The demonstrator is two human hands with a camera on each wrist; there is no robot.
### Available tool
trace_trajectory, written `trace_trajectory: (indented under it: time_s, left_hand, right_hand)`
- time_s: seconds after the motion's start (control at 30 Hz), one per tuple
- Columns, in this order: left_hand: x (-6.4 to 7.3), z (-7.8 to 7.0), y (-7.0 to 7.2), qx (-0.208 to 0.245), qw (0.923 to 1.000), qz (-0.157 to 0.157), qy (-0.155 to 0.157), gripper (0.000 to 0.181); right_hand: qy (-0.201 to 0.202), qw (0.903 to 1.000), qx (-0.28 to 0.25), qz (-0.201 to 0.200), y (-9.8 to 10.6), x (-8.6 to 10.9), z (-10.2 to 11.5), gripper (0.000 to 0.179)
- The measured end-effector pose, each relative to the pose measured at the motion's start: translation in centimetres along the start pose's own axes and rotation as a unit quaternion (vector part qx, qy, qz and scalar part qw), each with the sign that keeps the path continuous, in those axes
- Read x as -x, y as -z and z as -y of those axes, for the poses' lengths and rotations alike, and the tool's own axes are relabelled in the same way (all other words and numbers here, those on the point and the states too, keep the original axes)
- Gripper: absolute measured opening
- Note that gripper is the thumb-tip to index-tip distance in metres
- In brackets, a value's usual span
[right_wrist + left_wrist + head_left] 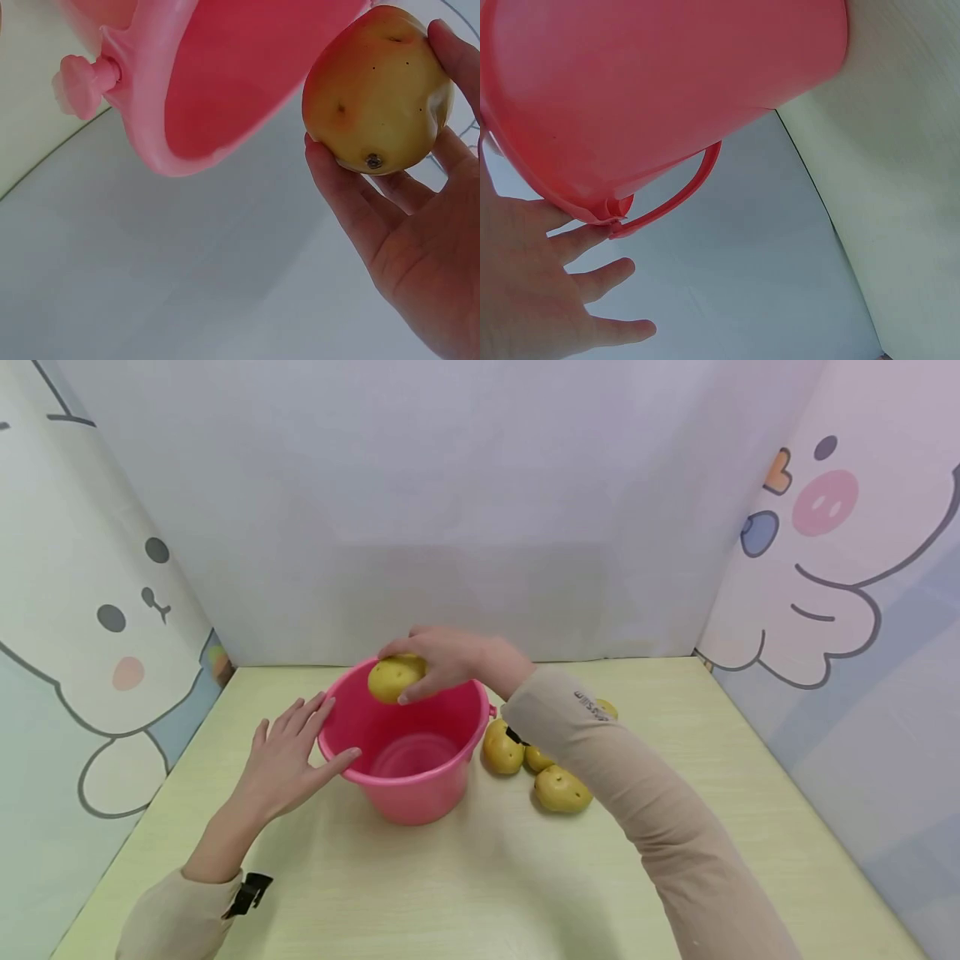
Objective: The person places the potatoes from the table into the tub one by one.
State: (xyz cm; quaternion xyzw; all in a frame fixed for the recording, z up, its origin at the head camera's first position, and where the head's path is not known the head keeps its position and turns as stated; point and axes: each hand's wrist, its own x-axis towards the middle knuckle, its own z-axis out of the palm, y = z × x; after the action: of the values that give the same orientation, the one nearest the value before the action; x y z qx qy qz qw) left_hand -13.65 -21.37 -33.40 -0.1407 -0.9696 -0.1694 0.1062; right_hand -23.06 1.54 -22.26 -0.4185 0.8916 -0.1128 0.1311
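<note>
A pink bucket (420, 797) stands upright in the middle of the table. My right hand (459, 660) holds a yellow potato (393, 679) over the bucket's mouth. In the right wrist view, thumb and fingers grip that potato (379, 97) around its sides, level with the bucket's rim (150, 112). My left hand (287, 764) rests against the left side of the rim, fingers spread and mostly straight. From the left wrist view, its fingertips meet the rim beside the joint of the bucket's curved handle (679, 199). The visible part of the bucket's floor is bare.
Right of the bucket lie several more potatoes (562, 789), partly hidden under my right sleeve (600, 747). A pale wall (472, 510) closes off the back of the table (420, 893). Side panels printed with cartoon animals (817, 602) flank it.
</note>
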Motion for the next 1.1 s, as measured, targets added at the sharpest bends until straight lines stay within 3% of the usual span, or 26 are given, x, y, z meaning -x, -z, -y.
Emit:
trace_trajectory:
  time_s: [0.17, 0.57, 1.1]
  left_hand:
    - [0.0, 0.0, -0.1, -0.004, 1.0000, -0.002, -0.003, 0.081]
    - [0.0, 0.0, 0.0, -0.007, 1.0000, -0.005, -0.003, 0.082]
    - [0.1, 0.0, 0.0, -0.003, 1.0000, -0.006, -0.006, 0.081]
  right_hand:
    - [-0.001, 0.9998, -0.020, 0.005, -0.3, 0.0, 0.1, 0.069]
    - [0.004, 0.9989, -0.036, -0.029, 0.2, 1.0, -1.3, 0.070]
    - [0.002, 0.9939, -0.033, -0.105, 1.0, 6.2, -7.1, 0.058]
